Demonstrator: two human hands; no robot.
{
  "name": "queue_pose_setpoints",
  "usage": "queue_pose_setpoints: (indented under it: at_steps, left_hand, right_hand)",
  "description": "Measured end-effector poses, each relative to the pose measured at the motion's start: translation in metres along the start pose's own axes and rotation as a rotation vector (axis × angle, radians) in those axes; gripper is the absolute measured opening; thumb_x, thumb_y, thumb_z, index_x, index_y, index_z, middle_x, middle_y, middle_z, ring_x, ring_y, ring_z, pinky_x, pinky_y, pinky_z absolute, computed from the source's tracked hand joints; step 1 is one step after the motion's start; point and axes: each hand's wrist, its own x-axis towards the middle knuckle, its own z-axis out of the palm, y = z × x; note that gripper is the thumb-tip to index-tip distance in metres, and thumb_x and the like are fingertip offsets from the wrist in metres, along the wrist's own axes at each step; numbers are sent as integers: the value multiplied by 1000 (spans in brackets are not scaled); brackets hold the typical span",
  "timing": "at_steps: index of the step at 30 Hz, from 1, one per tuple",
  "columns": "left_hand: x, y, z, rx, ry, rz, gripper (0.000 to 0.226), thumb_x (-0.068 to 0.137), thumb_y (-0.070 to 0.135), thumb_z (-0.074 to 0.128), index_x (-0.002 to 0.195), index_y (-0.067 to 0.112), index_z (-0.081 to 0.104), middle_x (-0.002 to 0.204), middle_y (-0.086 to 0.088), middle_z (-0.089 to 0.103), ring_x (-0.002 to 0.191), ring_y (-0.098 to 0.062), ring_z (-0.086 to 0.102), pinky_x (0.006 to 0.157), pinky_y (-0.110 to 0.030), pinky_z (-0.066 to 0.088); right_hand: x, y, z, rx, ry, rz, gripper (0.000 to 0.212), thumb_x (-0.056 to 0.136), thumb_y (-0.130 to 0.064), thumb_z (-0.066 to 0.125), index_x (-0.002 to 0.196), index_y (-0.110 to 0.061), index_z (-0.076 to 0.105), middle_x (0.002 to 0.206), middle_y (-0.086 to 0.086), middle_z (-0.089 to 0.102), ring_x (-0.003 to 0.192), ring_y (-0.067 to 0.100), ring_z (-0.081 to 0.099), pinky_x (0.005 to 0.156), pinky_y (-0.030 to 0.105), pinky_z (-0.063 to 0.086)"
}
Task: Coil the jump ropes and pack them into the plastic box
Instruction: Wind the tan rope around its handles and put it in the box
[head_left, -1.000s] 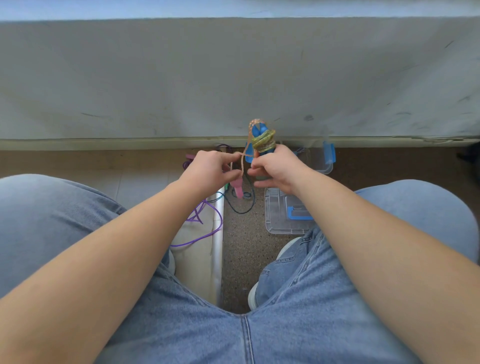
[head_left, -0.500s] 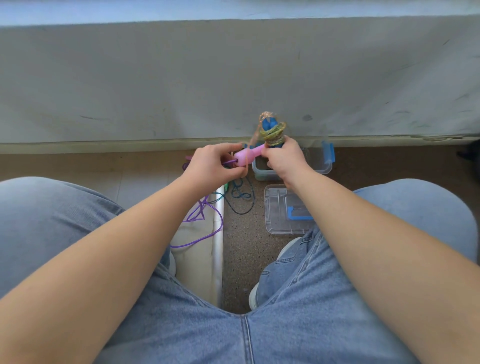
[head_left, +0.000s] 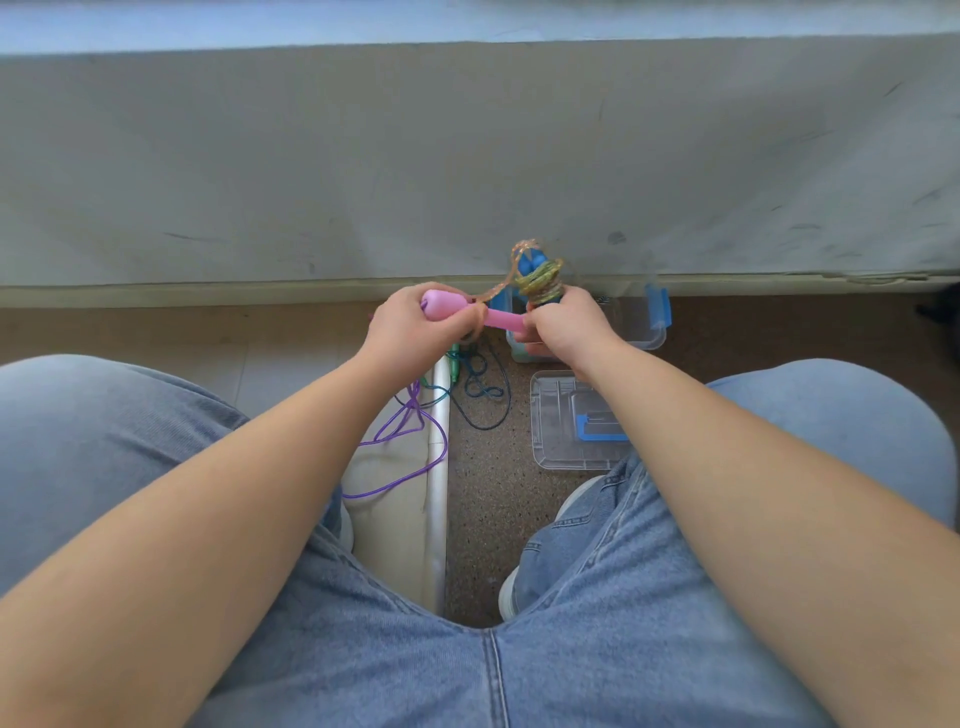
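Where it pointed right before, pink handle (head_left: 467, 314) now level, both hands (head_left: 415, 332) clamped on it.

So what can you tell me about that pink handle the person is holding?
The pink handle looks like smooth plastic, with a rounded bulb at its left end tapering to a slimmer shaft. It lies roughly level, held in the air above the floor. The left hand wraps its thick end; the right hand pinches the thin end. A translucent orange cord crosses over it.

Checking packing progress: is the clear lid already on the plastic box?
No. The clear lid lies flat on the floor, nearer the person than the open plastic box, apart from it.
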Motion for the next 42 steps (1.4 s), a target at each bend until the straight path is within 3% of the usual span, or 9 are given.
queue_pose_setpoints:
  at_steps: [4,8,13,17,20,23,29,36,42]
  left_hand:
    - [5,1,-4,-236,95,-122,20,70,52,71,83,37,72,84,-10,76,82,-33,73,66,-35,51]
    - [7,0,-8,-334,157,-189,27,74,48,72,92,28,71,87,-11,76,81,-31,75,74,-41,61]
    - [6,2,-8,-386,209,-221,27,81,47,69,91,21,67,79,-4,76,73,-26,75,79,-49,59]
    - [2,2,-9,-293,262,-163,26,83,35,73,103,20,66,79,8,67,51,-1,65,70,-30,61]
    - [0,0,-8,-215,312,-165,26,83,18,69,108,21,64,76,15,61,47,10,58,52,-7,47]
    - [1,-4,-8,-177,345,-203,29,80,10,66,107,19,63,58,16,63,46,8,56,50,-13,45]
    - [6,-17,-7,-19,274,-244,28,76,23,73,101,23,59,91,11,59,73,-18,64,67,-32,55]
    - [8,-28,3,152,133,-208,35,84,27,64,119,24,59,113,1,62,90,-17,61,76,-30,53]
    - [8,-24,8,215,38,-137,50,83,26,66,132,21,56,110,8,65,103,-16,60,85,-26,45]
  right_hand:
    - [8,9,-3,-146,105,58,24,76,-12,51,98,-7,60,97,15,68,87,32,71,76,47,62]
    - [4,6,-12,-76,261,145,12,92,-6,47,103,-7,52,113,18,62,92,35,71,71,46,64]
    - [9,11,-16,-39,292,224,35,96,-5,47,131,-3,51,122,17,57,94,34,70,70,46,64]
    - [9,14,-18,-27,314,268,35,95,-7,51,130,-4,52,124,18,59,94,34,69,63,46,64]
    - [8,12,-24,-19,358,300,37,97,-11,53,133,-5,50,126,17,60,94,33,69,62,45,63]
    - [7,10,-23,-28,351,293,37,97,-9,52,133,-4,50,124,17,60,91,33,70,64,46,64]
    - [5,10,-19,-72,357,247,34,96,-11,51,129,-4,53,120,16,61,87,32,71,65,45,64]
    - [3,8,-13,-154,257,145,15,94,-7,49,108,-6,55,111,13,63,86,29,73,66,43,64]
    - [6,9,-5,-148,75,49,27,82,-9,58,109,-10,62,104,12,72,85,29,75,75,51,63]
